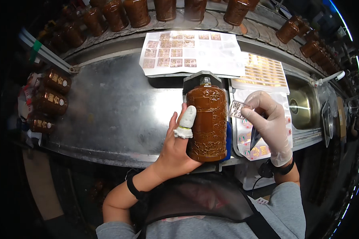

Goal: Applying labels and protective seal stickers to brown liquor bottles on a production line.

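Note:
A brown glass bottle (206, 125) with raised relief lies in front of me, its neck end pointing away against a grey holder (205, 75). My left hand (178, 137) grips it along the left side and lower end; one finger wears a white finger cot (187, 117). Just right of the bottle, my gloved right hand (269, 121) pinches a small rectangular label (238, 109) with a dark pattern and clear edges. Below that hand is a dark pointed thing (255, 137); whether the hand holds it cannot be made out.
A white label sheet (215, 55) lies behind the bottle, with a gold-striped sheet (264, 71) to its right. Round and gold stickers sit on another sheet (263, 153). At right is a steel sink (301, 104). Brown bottles (136, 12) line a curved conveyor (179, 26); several more bottles (50, 101) lie stacked left.

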Demonstrator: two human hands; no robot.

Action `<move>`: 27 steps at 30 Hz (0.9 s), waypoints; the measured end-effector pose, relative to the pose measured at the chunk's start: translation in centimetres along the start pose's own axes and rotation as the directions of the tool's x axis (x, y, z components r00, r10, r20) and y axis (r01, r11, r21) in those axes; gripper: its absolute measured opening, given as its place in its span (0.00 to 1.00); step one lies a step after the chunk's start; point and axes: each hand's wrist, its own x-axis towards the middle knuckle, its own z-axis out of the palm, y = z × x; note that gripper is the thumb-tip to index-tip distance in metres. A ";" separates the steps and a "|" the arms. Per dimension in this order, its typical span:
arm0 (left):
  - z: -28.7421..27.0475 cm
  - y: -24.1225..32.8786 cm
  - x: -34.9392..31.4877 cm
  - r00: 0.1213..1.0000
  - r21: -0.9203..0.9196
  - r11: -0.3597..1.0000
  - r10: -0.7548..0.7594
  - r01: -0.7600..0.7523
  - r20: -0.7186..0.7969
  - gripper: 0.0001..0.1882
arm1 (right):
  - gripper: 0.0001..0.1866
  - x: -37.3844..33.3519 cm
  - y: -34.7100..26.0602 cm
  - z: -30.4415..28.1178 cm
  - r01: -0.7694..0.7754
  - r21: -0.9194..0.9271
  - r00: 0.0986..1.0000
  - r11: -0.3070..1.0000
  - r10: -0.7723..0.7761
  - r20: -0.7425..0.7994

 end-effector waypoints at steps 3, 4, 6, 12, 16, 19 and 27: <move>0.0 0.2 -0.1 0.998 0.016 0.999 -0.042 0.042 0.053 0.62 | 0.04 -1.0 -1.6 1.0 0.000 0.009 0.996 1.000 -0.001 0.084; -0.1 0.2 0.0 0.998 0.130 0.991 0.001 -0.010 0.065 0.60 | 0.04 -1.1 -2.1 1.2 -0.042 0.000 0.994 0.999 0.042 0.099; -0.3 0.6 0.3 0.995 0.239 0.969 0.039 -0.059 0.088 0.58 | 0.05 -1.3 -2.5 1.7 -0.091 -0.007 0.989 0.996 0.092 0.115; -1.6 0.6 0.8 0.988 -0.096 0.984 -0.143 0.148 0.057 0.60 | 0.05 -1.0 -0.9 2.8 -0.028 -0.031 0.994 0.999 0.031 0.109; -0.2 0.5 2.1 0.952 -0.489 0.817 -0.279 0.305 0.127 0.45 | 0.07 -0.9 -0.8 3.0 -0.035 -0.087 0.996 0.996 0.042 0.080; 1.1 1.0 2.8 0.927 -0.501 0.788 -0.363 0.357 0.089 0.42 | 0.07 -0.6 -0.9 3.0 -0.037 -0.140 0.996 0.989 0.048 0.077; 1.7 1.0 3.8 0.904 -0.626 0.701 -0.428 0.342 0.015 0.37 | 0.07 -0.2 -0.4 2.7 -0.092 -0.050 0.992 0.994 0.096 0.084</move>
